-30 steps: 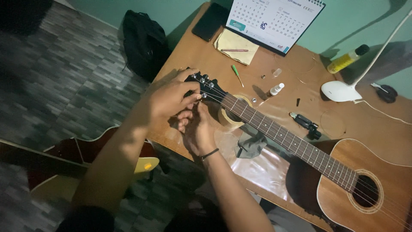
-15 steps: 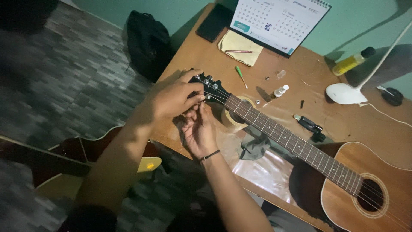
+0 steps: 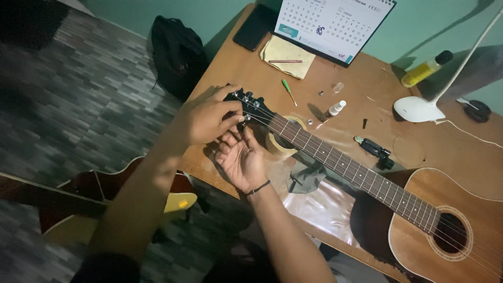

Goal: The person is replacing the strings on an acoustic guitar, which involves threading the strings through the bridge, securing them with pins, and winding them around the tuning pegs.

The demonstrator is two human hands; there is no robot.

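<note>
An acoustic guitar (image 3: 419,209) lies slantwise across the wooden desk (image 3: 236,68), its body at the lower right running out of view and its headstock (image 3: 249,105) reaching up-left to just short of the desk's near-left edge. The left hand (image 3: 201,120) comes in over that edge and is curled over the headstock, fingers closed on the tuning pegs at its near side. The right hand (image 3: 241,157) sits just beneath, palm turned up and half open, fingertips raised to the strings at the nut; whether it pinches anything I cannot tell. Under the neck a roll of tape (image 3: 280,147) props it, with a grey cloth (image 3: 306,175) and a clear plastic sheet (image 3: 319,204) beside it toward the desk's front edge. Open desk surface lies beyond the neck, dotted with small things: a green screwdriver (image 3: 287,90), a small white-capped bottle (image 3: 335,108) (standing upright, contents not visible), a black string winder (image 3: 374,151). Farther back stand a desk calendar (image 3: 335,26), a yellow notepad (image 3: 287,55) with a pen (image 3: 285,61) on it, a dark phone (image 3: 255,27), a yellow bottle (image 3: 425,69) holding yellow liquid, lying tilted, and a white lamp base (image 3: 416,109). Left of the desk the tiled floor (image 3: 78,89) is open, apart from a black backpack (image 3: 178,52) against the desk's side and a second guitar (image 3: 94,199) lying at the lower left near the person's arm.
</note>
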